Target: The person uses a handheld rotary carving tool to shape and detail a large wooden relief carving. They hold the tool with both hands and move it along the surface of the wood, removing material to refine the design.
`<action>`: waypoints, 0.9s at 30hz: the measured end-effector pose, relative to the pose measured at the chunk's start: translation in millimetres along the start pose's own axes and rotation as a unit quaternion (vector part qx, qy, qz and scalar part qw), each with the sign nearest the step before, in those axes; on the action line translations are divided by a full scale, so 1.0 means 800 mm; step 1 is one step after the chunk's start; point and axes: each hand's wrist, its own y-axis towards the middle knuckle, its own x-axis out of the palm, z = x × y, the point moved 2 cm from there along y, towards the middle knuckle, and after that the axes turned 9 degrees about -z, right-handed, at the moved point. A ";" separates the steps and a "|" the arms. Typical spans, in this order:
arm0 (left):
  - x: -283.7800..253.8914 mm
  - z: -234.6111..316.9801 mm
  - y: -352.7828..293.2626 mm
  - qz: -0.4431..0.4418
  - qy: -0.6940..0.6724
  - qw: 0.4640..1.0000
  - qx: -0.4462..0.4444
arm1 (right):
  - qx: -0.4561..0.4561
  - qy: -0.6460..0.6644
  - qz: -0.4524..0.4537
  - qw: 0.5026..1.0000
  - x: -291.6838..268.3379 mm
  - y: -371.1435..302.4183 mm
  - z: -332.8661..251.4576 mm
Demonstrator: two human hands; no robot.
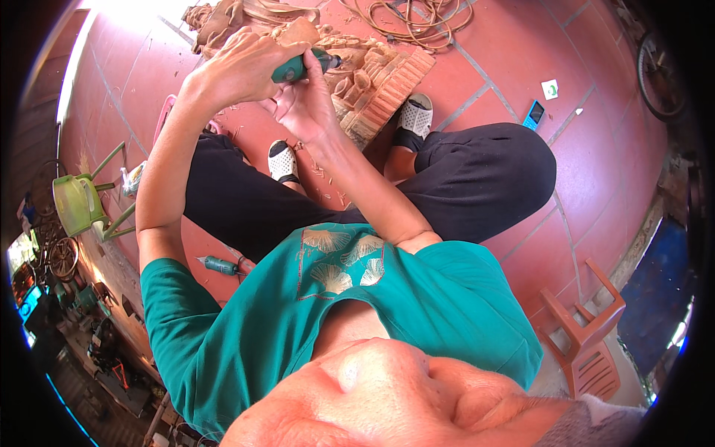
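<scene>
A green rotary tool with a dark nose is held over a carved wooden relief on the floor. The fingers of my right hand close around the tool. Just left of it and partly over it, my left hand is curled, its thumb along the tool. At the left fingertips is a tan, wood-coloured piece whose kind I cannot make out. How much of the tool the left hand grips is hidden. Another carved wooden piece lies beyond the left hand.
A second green rotary tool lies by my left hip. Coiled cable lies at the far side. A blue phone-like device is right of my knee. A green stool is left; a red plastic chair is right. Wood chips litter the tiles.
</scene>
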 end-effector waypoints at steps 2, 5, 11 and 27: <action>0.000 0.001 0.000 0.007 0.001 1.000 0.007 | 0.002 -0.003 -0.004 1.000 -0.001 0.000 -0.002; -0.001 0.001 0.000 0.008 0.007 1.000 0.006 | 0.001 0.001 -0.002 1.000 0.001 0.000 -0.001; -0.010 0.006 -0.008 -0.017 -0.001 1.000 -0.018 | 0.020 0.018 -0.013 1.000 -0.005 -0.001 0.004; -0.008 0.002 -0.006 -0.039 0.006 0.999 -0.033 | 0.026 -0.007 -0.025 0.999 0.002 0.002 0.003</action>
